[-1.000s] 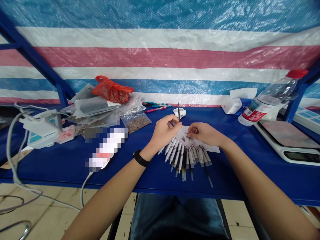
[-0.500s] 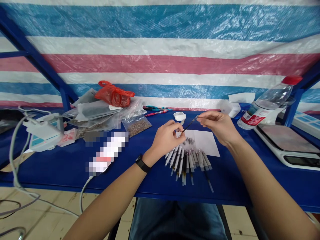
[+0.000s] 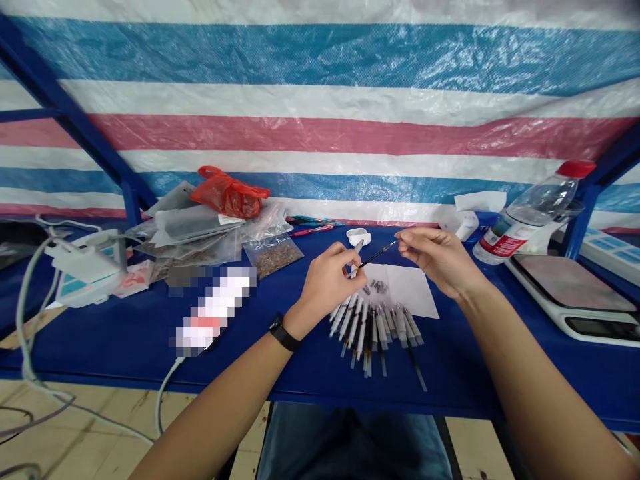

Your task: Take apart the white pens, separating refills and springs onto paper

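Observation:
My left hand (image 3: 334,272) is closed on a thin black pen refill (image 3: 379,255), which slants up to the right with its metal tip outward. A pale slim piece also shows by its fingers. My right hand (image 3: 434,257) is pinched just beyond the refill's tip; whatever its fingertips hold is too small to make out. Below the hands, several white pen barrels (image 3: 385,327) and dark refills (image 3: 420,370) lie fanned out. Small dark pieces (image 3: 380,287) rest on a white paper sheet (image 3: 416,293).
Behind the hands is an open white case (image 3: 359,236). Bags of brown bits (image 3: 276,257), a red plastic bag (image 3: 233,193) and pens (image 3: 313,231) lie to the left. A bottle (image 3: 530,217) and a scale (image 3: 575,293) stand right. A cable (image 3: 159,400) hangs over the front edge.
The refill's tip and my right fingertips have drawn slightly apart. My left hand has shifted a little left and down, still holding the refill.

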Demonstrator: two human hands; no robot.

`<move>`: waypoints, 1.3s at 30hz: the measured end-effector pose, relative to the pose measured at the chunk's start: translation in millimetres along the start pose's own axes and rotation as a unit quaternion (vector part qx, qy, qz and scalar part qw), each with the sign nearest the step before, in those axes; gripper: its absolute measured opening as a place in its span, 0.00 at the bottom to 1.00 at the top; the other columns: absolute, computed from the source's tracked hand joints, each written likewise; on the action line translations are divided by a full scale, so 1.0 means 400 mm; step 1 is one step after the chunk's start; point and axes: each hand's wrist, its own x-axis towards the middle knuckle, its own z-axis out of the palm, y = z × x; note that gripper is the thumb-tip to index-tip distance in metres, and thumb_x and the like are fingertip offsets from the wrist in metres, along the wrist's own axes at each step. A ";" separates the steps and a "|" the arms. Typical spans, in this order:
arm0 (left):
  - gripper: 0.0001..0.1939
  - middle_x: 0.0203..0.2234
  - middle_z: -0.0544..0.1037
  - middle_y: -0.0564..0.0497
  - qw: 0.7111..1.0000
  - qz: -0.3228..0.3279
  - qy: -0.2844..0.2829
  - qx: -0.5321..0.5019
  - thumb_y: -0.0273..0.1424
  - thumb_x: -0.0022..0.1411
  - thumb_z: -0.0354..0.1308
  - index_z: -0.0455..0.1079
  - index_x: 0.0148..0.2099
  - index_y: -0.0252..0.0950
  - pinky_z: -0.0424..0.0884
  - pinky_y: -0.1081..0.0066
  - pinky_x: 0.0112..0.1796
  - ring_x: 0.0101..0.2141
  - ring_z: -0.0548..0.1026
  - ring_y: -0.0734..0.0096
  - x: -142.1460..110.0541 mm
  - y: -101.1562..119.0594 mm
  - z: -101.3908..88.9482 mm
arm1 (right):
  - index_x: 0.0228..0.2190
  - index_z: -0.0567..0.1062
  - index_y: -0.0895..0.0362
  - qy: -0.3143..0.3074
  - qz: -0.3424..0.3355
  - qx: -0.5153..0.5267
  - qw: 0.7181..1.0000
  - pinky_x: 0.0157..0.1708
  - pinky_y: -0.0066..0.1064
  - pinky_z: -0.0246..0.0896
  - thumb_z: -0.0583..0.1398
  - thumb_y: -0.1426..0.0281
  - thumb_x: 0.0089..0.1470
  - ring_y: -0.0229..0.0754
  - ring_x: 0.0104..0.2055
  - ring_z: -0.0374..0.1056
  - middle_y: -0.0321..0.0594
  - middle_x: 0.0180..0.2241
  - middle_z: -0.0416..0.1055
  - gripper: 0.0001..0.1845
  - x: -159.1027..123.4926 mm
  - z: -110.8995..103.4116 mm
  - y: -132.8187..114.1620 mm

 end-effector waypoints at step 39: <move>0.05 0.31 0.70 0.53 0.981 0.005 -0.005 0.192 0.25 0.56 0.57 0.74 0.31 0.39 0.56 0.72 0.24 0.23 0.66 0.75 -0.001 -0.002 -0.006 | 0.32 0.84 0.51 -0.057 -0.100 -0.043 0.992 0.41 0.42 0.77 0.80 0.62 0.33 0.45 0.33 0.79 0.36 0.28 0.82 0.21 -0.004 0.001 0.027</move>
